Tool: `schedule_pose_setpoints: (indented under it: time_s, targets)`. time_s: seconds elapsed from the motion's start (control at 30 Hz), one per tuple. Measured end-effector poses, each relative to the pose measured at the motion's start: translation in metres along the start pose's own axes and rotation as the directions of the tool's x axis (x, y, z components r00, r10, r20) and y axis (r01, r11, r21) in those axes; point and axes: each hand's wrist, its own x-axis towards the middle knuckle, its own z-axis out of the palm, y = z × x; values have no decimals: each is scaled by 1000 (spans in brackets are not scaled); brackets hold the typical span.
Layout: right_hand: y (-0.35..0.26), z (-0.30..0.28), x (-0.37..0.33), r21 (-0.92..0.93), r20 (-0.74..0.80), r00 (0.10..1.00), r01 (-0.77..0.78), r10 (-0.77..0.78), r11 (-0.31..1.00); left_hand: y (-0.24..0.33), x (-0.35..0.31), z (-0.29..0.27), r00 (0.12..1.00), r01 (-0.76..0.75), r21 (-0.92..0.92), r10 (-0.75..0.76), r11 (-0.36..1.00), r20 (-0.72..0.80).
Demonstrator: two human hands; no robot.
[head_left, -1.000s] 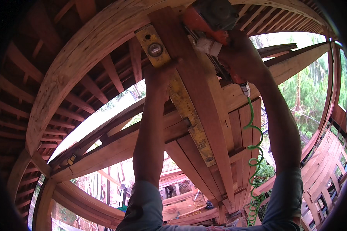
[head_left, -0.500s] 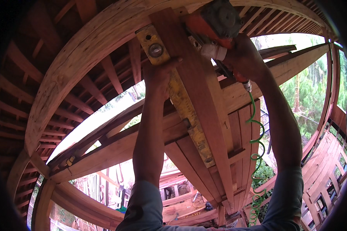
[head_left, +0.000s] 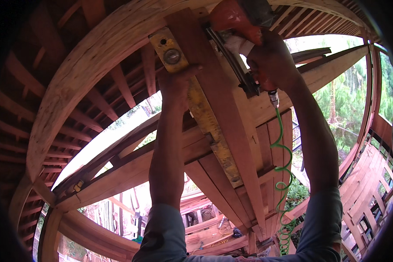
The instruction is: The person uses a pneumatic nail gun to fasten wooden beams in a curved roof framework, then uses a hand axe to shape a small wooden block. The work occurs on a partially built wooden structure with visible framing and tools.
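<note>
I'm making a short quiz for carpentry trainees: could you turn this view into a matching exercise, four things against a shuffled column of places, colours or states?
1. Spirit level
2. Power tool
3. Hose
4. Shirt sleeves

A. Greyish blue
B. Gripped in the right hand
C. Green, hanging in coils
D. Yellow, held by the left hand

Pairs: 1-D, 2-B, 3-C, 4-A

Yellow level (head_left: 204, 117) in left grip (head_left: 175, 85)
</note>
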Motion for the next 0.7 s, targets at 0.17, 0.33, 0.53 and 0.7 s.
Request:
schedule_pose_setpoints:
  time_s: [0.17, 0.33, 0.53, 0.7]
  targets:
    - [7, -3, -2, -115, -2, 996, 93, -94, 989, 0, 1, -1, 1000, 16, -12, -15, 1000, 12]
    - [21, -22, -3, 21, 10, 998, -55, 55, 998, 5, -3, 3, 1000, 0, -41, 0, 999, -10]
    - [25, -16, 3, 192, -29, 1000, 6, 0, 981, -4, 4, -7, 1000, 26, -28, -26, 999, -1]
    - [23, -12, -3, 214, -10, 1000, -22, 24, 977, 5, 0, -1, 999, 34, 59, -32, 998, -25]
